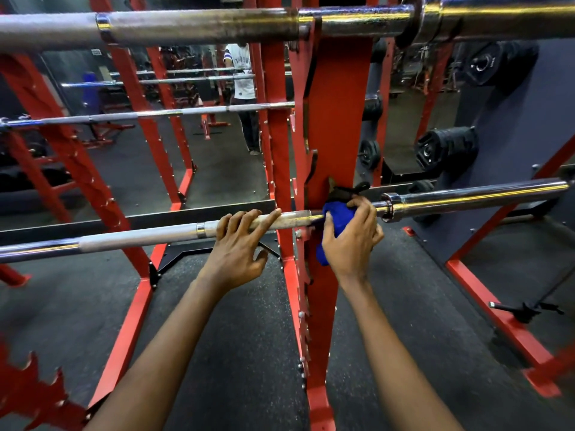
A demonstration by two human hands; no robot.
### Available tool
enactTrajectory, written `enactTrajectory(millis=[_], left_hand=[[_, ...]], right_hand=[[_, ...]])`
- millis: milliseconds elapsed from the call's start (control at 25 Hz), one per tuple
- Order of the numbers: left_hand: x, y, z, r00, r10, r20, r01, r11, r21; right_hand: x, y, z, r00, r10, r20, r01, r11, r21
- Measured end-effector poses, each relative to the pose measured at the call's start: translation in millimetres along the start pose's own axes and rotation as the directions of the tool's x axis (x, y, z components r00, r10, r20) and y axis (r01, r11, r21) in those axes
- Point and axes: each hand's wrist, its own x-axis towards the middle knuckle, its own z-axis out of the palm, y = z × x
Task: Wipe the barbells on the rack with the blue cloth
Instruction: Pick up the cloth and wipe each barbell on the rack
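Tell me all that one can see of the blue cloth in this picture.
The blue cloth is bright blue, soft-looking fabric, bunched into a wad. The right hand grips it, fingers curled over its top, and holds it against the lower barbell, just in front of the red upright. A fold hangs down beside the palm; the hand hides the rest. The left hand, on the bar to the side, does not touch it.

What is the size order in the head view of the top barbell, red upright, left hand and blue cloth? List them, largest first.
1-2. Top barbell and red upright: both cross the frame; too alike to rank.
3. Left hand, gripping the lower barbell.
4. Blue cloth, mostly covered by the right hand.
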Motion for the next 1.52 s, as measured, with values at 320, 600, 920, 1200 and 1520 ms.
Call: enactTrajectory(millis=[320,600,920,1200,1520], left_hand=[[3,-24,-12,0.999,-0.03,-0.03,0.027,0.995,-0.091],[-10,-43,-14,0.996,-0.026,-0.083,0.025,1.0,-0.018],[-15,-67,-18,0.994,-0.032,-0.109,0.024,0.997,-0.069],[-22,-82,-21,0.995,0.023,-0.098,-0.023,1.0,0.003],[-31,-95,-24,0.985,0.144,-0.096,-0.142,0.99,0.022]], right_hand=[[7,-27,-22,0.985,-0.13,0.116,0.104,0.973,0.208],[-27,-69,9,0.969,-0.199,0.148,0.207,0.978,-0.038],[-45,-105,1,0.965,-0.219,0.147,0.225,0.974,-0.023],[-44,-102,49,0.992,-0.127,0.026,0.129,0.985,-0.111],[-54,-74,49,0.933,-0.31,0.183,0.351,0.899,-0.263]])
